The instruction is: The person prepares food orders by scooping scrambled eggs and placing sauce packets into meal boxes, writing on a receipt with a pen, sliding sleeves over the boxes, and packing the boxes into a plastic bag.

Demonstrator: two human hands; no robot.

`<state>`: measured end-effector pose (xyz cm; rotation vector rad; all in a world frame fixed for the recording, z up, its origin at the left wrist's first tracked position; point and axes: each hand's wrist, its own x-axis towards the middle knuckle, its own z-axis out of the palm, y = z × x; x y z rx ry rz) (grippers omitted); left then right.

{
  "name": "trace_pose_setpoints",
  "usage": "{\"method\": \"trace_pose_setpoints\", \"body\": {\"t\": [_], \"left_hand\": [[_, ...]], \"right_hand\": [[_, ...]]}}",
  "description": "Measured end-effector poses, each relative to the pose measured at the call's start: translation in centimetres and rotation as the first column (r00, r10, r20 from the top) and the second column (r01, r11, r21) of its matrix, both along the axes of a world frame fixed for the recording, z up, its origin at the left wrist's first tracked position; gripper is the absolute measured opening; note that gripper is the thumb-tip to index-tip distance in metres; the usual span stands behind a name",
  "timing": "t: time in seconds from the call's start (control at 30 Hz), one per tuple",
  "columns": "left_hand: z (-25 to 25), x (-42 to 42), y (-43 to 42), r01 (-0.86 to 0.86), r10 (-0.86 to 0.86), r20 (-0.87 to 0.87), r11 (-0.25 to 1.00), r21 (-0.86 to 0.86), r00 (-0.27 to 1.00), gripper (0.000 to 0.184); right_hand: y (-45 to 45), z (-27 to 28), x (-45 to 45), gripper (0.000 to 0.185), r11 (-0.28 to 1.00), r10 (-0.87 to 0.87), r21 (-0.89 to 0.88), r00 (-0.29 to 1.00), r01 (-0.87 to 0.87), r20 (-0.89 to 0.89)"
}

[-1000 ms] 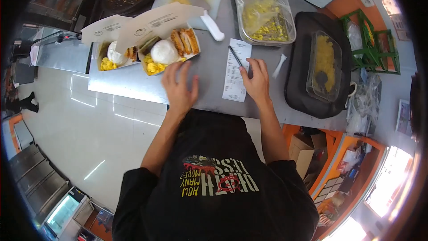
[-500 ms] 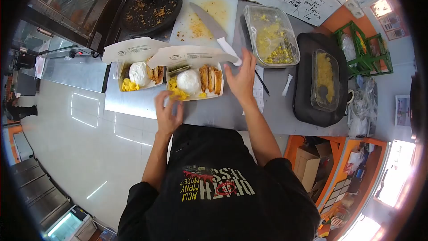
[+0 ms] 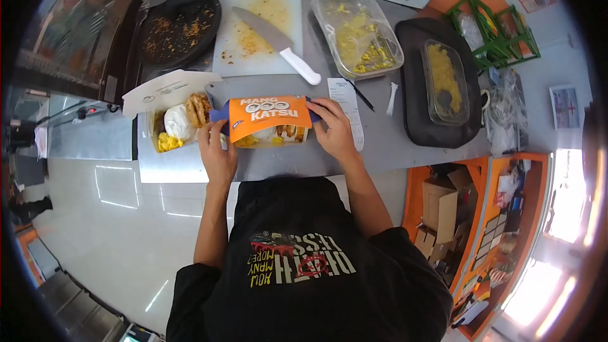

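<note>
On the metal table (image 3: pixel 272 170): an orange box (image 3: pixel 269 113) sits near the front edge, right between the left hand (image 3: pixel 217 155) and the right hand (image 3: pixel 334 132).
Left hand: it pinches the left end of the box, by a blue flap (image 3: pixel 219 116), with its fingers and thumb.
Right hand: it grips the other end, fingers bent over the top corner and thumb lower down.
Lid: it curves over the box but is not all the way down (yellow bits (image 3: pixel 246 142) and brown crispy slices (image 3: pixel 291 133) peek out in front).
Open box (image 3: pixel 170 93): it stands just to the left of the left hand, with a white lump (image 3: pixel 180 121) inside.
Paper slip (image 3: pixel 345 106): it lies just past the right hand, with a dark pen (image 3: pixel 360 96) near its top.
Knife (image 3: pixel 265 30): it rests on the white board (image 3: pixel 288 0), well past both hands, its white handle sticking off the edge.
</note>
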<state>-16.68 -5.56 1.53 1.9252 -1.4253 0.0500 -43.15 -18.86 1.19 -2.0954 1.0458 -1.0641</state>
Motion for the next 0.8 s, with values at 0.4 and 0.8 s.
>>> {"method": "trace_pose_setpoints", "body": {"t": [0.4,0.8], "left_hand": [[1.1,0.6,-2.2,-0.024,0.028,-0.195,0.999,0.024,0.980,0.026],[0.5,-0.3,-1.8,-0.057,0.058,-0.126,0.998,0.014,0.990,0.029]], "right_hand": [[-6.4,-7.4,-8.9,0.031,0.885,-0.464,-0.269,0.763,0.380,-0.450],[-5.8,-5.7,-8.5,0.039,0.912,-0.319,-0.366,0.883,0.186,-0.344]]}}
